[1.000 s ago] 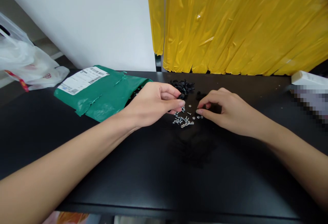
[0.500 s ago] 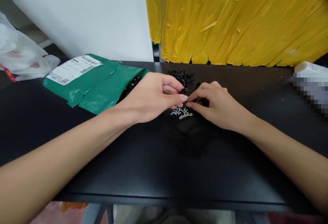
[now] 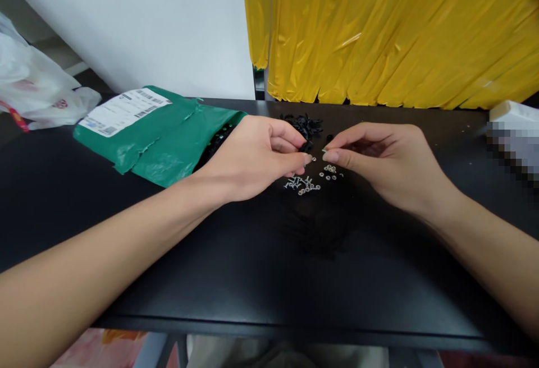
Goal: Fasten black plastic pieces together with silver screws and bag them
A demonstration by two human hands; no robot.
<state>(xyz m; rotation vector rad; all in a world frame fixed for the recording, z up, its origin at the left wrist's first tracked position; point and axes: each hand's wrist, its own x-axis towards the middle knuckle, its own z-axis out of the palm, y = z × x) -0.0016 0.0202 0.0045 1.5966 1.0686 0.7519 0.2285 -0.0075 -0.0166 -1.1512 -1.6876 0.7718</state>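
Note:
My left hand is closed in a pinch, fingertips above the small hardware. A dark bit shows by its fingertips, but what the hand holds is mostly hidden. To the right, my right hand pinches a tiny light metal piece between thumb and forefinger; its kind is too small to tell. Just below my left fingertips lie several silver screws, with washer-like rings along their near side. Several nuts are scattered below the right fingertips. Behind the left fingers sits a heap of small black parts.
A torn green mailing bag with black perforated pieces in its mouth lies left on the black table. A white plastic bag is at far left, a white box at far right. Yellow plastic sheeting hangs behind.
My right hand has moved away from the left fingertips, to the right, and turned, uncovering the nuts on the table. My left hand keeps almost the same place and pinch.

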